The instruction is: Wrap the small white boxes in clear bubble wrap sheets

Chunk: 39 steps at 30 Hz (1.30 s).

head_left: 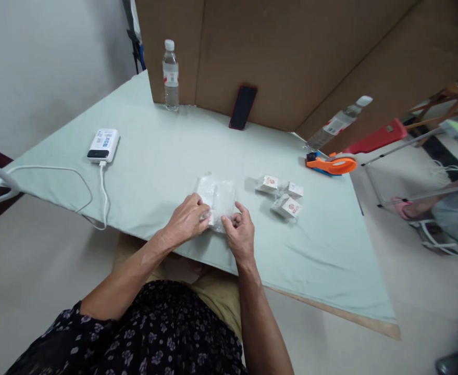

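Observation:
A clear plastic bag (218,197) lies on the pale green table (154,156) near its front edge. My left hand (187,219) pinches the bag's near left edge with curled fingers. My right hand (239,234) grips the bag's near right edge, thumb and fingers closed on it. A small white item seems to sit inside the bag between my hands. Three small white boxes with red print (281,195) lie just to the right of the bag.
An orange tape dispenser (332,164) and a tilted water bottle (338,122) sit at the right edge. An upright bottle (170,75), a dark phone (243,107) and cardboard panels stand at the back. A white power bank (103,145) with cable lies left. Another person's leg shows far right.

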{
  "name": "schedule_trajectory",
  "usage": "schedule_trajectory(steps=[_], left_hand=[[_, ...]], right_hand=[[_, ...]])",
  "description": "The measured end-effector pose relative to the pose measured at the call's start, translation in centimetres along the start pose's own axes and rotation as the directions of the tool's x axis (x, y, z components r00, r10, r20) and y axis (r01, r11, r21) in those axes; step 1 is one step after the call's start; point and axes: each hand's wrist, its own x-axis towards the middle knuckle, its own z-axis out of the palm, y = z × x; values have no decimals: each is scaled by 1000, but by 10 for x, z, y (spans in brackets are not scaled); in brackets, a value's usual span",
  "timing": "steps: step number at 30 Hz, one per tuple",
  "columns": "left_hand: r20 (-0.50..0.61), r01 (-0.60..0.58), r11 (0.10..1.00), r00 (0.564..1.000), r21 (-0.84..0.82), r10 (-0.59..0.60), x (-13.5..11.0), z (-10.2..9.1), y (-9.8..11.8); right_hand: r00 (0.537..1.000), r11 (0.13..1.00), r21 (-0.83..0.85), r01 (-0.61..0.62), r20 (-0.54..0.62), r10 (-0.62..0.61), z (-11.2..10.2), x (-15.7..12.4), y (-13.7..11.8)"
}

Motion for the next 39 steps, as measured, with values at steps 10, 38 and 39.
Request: schedule_trajectory(steps=[10, 38, 39], left_hand=[[133, 68, 993, 990, -96, -55, 7, -5, -4], [24, 197, 938, 980, -285, -199, 5, 15, -8], [25, 183, 944, 983, -275, -183, 5, 14, -7]], right_hand=[[994, 998, 66, 9, 109, -16, 25, 3, -20], [954, 955, -172, 240, 226, -199, -5, 21, -9], [946, 944, -195, 265, 243, -216, -2, 24, -7]])
